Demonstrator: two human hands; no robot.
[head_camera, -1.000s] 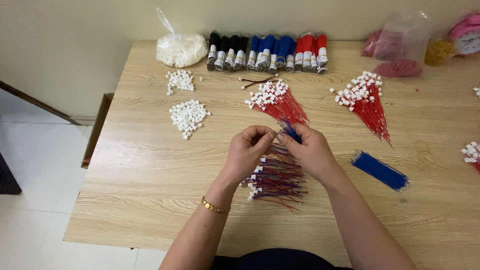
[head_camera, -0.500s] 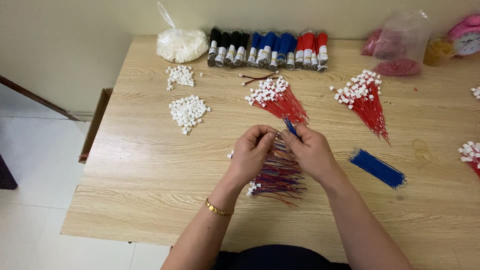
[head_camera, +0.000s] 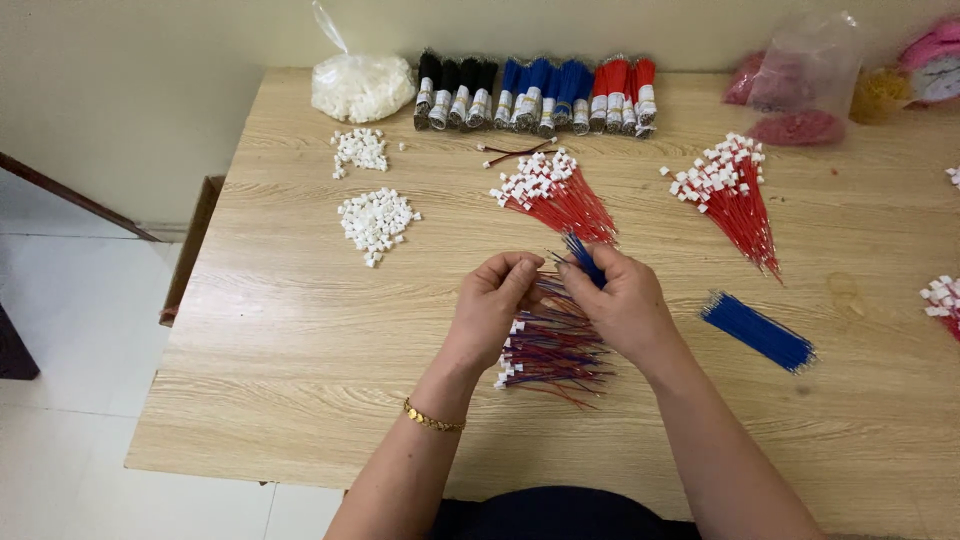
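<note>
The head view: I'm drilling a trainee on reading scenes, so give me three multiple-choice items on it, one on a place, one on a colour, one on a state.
1. Where is the loose blue wire bundle?
A. right of the hands
B. by the far left edge
C. on the floor

2. What colour are the small connector piles?
A. black
B. white
C. green

3. What is the right hand doing?
A. lying flat on the table
B. pinching blue wires
C. holding a bag

Answers: 1 A, it lies on the table right of both hands. 2 B, the heaps are white. 3 B, its fingers grip blue wires, meeting the left hand.
</note>
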